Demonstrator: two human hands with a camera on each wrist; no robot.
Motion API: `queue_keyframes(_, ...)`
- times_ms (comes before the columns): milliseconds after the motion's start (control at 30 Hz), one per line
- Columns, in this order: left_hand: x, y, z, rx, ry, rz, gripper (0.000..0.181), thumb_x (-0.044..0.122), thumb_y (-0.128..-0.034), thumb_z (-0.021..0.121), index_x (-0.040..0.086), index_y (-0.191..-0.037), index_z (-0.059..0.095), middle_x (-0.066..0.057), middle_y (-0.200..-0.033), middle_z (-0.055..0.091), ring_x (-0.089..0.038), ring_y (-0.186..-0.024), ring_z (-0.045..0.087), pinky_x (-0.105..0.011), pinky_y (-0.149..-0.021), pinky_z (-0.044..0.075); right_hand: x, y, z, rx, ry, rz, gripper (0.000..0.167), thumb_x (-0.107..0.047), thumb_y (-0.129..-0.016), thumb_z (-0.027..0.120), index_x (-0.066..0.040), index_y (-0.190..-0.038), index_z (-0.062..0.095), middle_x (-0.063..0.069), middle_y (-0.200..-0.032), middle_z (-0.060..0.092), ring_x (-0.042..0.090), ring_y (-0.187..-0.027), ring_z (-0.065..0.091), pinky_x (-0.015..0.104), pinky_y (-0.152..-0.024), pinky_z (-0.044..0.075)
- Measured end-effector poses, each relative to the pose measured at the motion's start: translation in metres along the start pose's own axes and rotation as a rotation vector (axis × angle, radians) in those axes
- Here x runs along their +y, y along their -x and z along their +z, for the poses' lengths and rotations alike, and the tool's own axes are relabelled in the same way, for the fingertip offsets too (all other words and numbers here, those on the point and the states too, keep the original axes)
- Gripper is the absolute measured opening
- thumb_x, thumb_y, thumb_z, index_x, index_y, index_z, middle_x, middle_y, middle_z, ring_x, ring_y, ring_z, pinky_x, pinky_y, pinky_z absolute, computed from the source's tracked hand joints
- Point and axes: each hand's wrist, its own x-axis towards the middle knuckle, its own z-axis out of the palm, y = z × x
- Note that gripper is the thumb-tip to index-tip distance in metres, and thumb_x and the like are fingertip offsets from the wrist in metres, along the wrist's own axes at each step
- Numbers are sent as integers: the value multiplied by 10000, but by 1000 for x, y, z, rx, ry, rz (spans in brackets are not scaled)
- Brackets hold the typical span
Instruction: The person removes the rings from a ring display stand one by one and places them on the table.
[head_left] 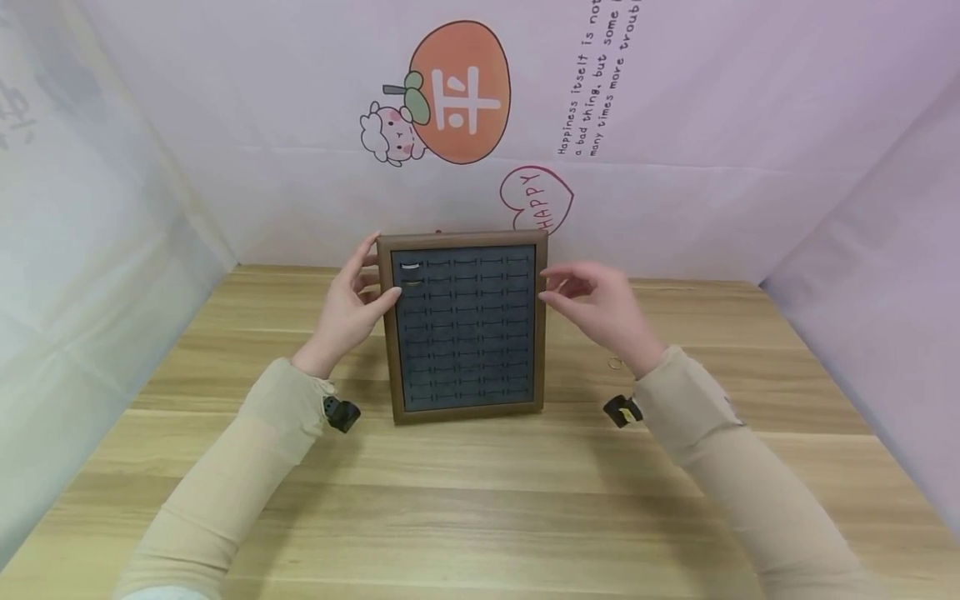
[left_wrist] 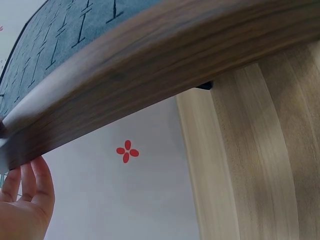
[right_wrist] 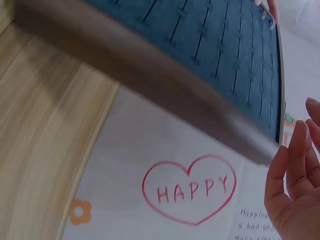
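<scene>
"What's closest?"
"Two beige fabric sleeves (head_left: pixel 240 467) over a pale wood-grained table (head_left: pixel 480 517). Past them, a brown-framed rectangular tray (head_left: pixel 472 412) with a dark blue-grey slotted pad stands on edge, facing the person."
"Farther on?"
"A thin gold-coloured ring (head_left: pixel 615 363) lies right of the tray. Higher up, the left hand (head_left: pixel 352 304) grips one side, thumb in front, fingers behind. The right hand (head_left: pixel 600 308) is loosely bent, a narrow gap between thumb and fingers, by the opposite side; touching or not, I can't tell."
"How to steady it well?"
"Firm left grip, gentle tilt, so the two slim metallic bands (head_left: pixel 410 267) upper left don't slip, I'd judge."
"Behind?"
"A white printed backdrop (head_left: pixel 675 208)."
</scene>
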Motion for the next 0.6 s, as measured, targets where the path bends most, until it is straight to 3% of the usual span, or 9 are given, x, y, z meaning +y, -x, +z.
queue_keyframes(133,1,0,0,-3,-17,-3,783,44,-906,599,289,-1520,179,-182,-1381,366,-288,-1086,520,-443,-971,431,-9,-6,12,-15,-13,-55,257,-69,-844,700,-32,-1097,668,96,-960,660,192,-838,613,351,-779,527)
queue_keyframes(600,2,0,-1,-41,-40,31,774,36,-917,579,287,-1522,166,-200,-1351,369,-338,-1097,525,-472,-978,426,-41,-27,53,-112,24,-155,255,-105,-851,700,-55,-1100,671,73,-937,649,184,-817,617,326,-772,532)
